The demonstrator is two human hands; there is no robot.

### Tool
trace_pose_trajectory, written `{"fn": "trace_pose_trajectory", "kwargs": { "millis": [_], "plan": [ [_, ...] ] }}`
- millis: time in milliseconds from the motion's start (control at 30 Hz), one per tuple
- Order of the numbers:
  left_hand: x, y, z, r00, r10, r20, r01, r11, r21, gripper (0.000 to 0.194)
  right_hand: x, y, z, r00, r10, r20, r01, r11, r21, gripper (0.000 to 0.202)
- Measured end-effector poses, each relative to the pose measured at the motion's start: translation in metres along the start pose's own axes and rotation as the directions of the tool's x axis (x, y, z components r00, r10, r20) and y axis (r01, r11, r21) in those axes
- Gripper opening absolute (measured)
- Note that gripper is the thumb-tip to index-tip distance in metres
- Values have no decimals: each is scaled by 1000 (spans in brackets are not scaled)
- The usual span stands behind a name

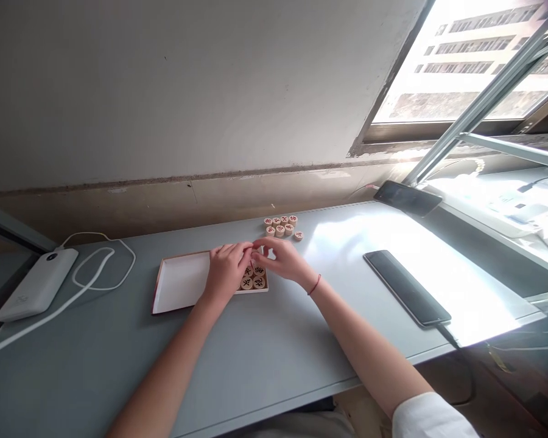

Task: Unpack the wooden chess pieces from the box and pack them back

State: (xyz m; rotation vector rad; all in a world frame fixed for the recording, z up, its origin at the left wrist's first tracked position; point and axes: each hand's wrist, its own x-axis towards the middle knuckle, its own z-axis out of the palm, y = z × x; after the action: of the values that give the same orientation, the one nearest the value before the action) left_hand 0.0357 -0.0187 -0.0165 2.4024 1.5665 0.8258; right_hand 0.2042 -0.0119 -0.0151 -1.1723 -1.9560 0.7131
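A shallow rectangular box lies open on the grey desk, its white lid part at the left. Round wooden xiangqi pieces with dark characters fill the right part of the box; my hands cover some of them. Over the middle of the box is my left hand, fingers bent together and their tips largely hidden. My right hand meets it at the far right side of the box, thumb and fingers pinched on what looks like a xiangqi piece. Beyond the box, several red-marked pieces stand in short rows, with one piece slightly apart.
A white power bank with a looping white cable lies at the left. To the right, a dark phone is plugged into a black cable. Another phone rests near the metal frame by the window. The wall borders the desk's far edge.
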Motion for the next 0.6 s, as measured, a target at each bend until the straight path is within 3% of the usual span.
{"fn": "trace_pose_trajectory", "kwargs": {
  "millis": [167, 267, 367, 433, 500, 600],
  "plan": [
    [-4, -5, -8, 998, -19, -60, 13, 995, -101, 18, 2, -2, 1, 997, 69, 42, -79, 952, 295, 25],
    [-5, -15, -16, 995, -64, -76, 59, 996, -63, 25, 4, 18, -18, 969, 210, -130, -150, 917, 369, 29],
    [-6, -32, -24, 983, -172, -58, 179, 972, 153, 34, 2, 48, -43, 849, 398, -347, -305, 906, 293, 31],
    [-6, -42, -28, 959, -283, 0, 274, 931, 241, 38, -2, 66, -55, 787, 493, -372, -462, 869, 175, 28],
    [-6, -50, -29, 932, -355, 68, 327, 908, 262, 38, -5, 78, -61, 758, 547, -355, -556, 827, 87, 25],
    [-5, -54, -30, 917, -372, 144, 335, 914, 230, 37, -7, 82, -61, 758, 562, -331, -591, 807, 18, 24]
  ]
}}
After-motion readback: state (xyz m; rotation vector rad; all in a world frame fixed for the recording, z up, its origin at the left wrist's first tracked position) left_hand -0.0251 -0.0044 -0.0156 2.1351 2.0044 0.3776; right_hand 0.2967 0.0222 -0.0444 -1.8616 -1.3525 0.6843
